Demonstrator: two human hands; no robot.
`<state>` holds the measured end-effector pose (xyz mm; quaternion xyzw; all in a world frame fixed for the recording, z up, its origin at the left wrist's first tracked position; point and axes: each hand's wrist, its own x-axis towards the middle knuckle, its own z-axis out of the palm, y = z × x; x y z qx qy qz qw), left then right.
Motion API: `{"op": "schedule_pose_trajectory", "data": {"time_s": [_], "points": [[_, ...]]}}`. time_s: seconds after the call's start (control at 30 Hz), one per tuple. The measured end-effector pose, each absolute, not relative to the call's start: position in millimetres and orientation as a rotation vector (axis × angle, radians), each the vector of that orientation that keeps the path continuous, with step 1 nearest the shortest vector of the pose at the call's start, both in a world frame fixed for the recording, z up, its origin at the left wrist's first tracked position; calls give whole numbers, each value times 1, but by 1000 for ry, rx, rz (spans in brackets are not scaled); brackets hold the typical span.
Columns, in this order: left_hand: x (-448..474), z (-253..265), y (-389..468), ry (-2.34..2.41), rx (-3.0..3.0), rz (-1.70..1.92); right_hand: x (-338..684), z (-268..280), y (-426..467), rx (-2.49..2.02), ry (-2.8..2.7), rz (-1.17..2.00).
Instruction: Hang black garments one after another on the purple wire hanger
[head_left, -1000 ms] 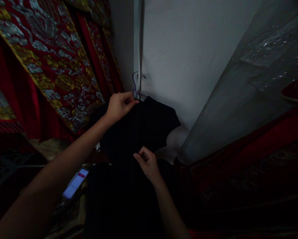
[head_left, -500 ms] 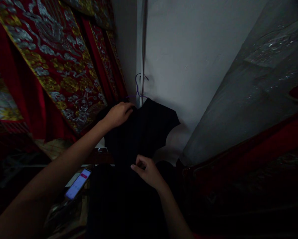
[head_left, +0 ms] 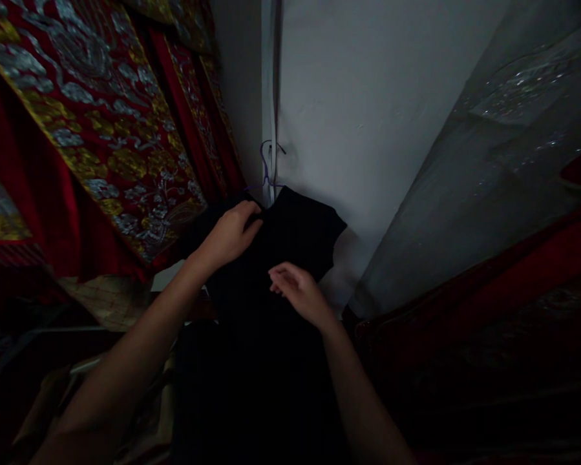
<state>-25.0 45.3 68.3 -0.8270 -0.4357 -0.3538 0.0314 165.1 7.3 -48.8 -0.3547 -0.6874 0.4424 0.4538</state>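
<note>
Black cloth makes up the short-sleeved garment, which hangs by its shoulders from a thin purple clothes hanger against the corner of a pale wall. The hanger's hook sits at a narrow vertical strip running up that corner. The left hand lies over the garment just beside the neckline, partly open: its fingers bend forward together, and a gap shows between them and the thumb. Whether its fingertips press on the cloth is too dark to tell. Lower and to the right, the right hand is in front of the garment's chest, fingers loosely curled inward with the thumb near them; I cannot tell whether it pinches any of the black fabric. The two hands are apart from each other.

Red cloth embroidered in silver and gold hangs at the left, close to the left hand. To the right, well apart from both hands, a translucent plastic sheet slopes down the wall, glinting near its top, above dark red fabric.
</note>
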Motion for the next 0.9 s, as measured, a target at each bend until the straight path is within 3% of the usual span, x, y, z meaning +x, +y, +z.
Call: {"op": "schedule_pose_trajectory", "data": {"time_s": [0.33,0.53,0.67,0.77,0.9], "points": [[-13,66,41,-1088,-2617,-1294,148,30,66,-684,-1682,675],[0,62,47,-1211,-2386,-1897,146,10,74,-786,-1748,572],[-17,87,59,-1258,-2079,-2438,148,-28,83,-997,-1837,711],[-55,95,62,-1458,-1944,-2765,159,-43,74,-914,-1828,914],[-107,66,54,-1877,-1912,-2802,164,-45,39,-758,-1830,1104]]}}
